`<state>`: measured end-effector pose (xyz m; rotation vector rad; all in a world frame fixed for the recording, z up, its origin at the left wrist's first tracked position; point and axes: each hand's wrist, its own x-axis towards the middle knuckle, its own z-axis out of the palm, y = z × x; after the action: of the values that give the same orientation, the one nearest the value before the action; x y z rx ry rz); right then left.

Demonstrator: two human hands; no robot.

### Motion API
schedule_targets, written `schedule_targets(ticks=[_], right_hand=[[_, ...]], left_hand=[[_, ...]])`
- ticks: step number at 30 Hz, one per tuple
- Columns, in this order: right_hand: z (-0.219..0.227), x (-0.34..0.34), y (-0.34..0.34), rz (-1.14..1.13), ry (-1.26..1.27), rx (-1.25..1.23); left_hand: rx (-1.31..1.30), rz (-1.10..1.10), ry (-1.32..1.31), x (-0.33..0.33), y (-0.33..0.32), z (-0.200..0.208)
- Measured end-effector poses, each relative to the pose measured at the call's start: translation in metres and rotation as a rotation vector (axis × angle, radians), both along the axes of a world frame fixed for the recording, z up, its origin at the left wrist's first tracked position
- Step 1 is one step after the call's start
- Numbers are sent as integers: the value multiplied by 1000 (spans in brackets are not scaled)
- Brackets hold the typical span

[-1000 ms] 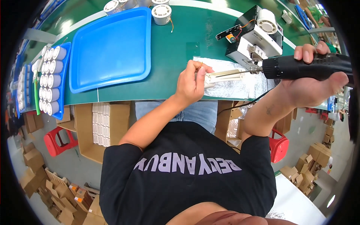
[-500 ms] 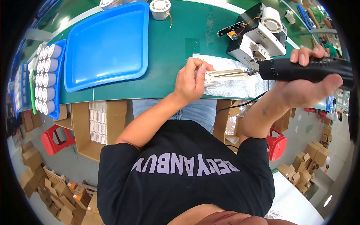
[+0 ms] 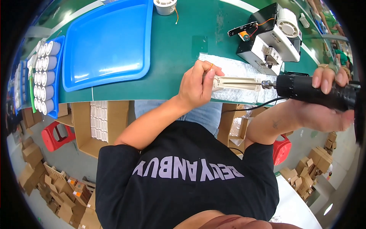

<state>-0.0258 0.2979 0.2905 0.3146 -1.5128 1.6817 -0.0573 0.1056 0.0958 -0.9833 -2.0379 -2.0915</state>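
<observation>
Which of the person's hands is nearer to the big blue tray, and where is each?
Left. The left hand is just right of the big blue tray, not touching it; the right hand, on the black driver, is much farther right.

A green-topped workbench (image 3: 173, 61) spans the upper half of the frame. On it lie a large blue plastic tray (image 3: 106, 45) at upper left, a narrower blue tray (image 3: 58, 72) at far left, a white cylindrical housing (image 3: 165, 8) near top centre, a crinkled silvery sheet (image 3: 240, 65) right of centre, and a boxy black-and-silver machine (image 3: 280, 42) at upper right
</observation>
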Motion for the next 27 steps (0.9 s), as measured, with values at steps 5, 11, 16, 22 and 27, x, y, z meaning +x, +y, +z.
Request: schedule_targets(ticks=[5, 11, 16, 22, 27], right_hand=[[1, -13, -14, 120, 168, -109], [-2, 0, -10, -75, 46, 13], [-7, -7, -19, -395, -14, 74], [-22, -4, 5, 597, 287, -29], [-24, 1, -13, 285, 296, -72]], left_hand=[[8, -13, 2, 2, 1, 0], [18, -8, -10, 2, 0, -1], [27, -6, -19, -1, -1, -1], [24, -3, -32, -6, 1, 2], [-37, -26, -73, -2, 0, 5]])
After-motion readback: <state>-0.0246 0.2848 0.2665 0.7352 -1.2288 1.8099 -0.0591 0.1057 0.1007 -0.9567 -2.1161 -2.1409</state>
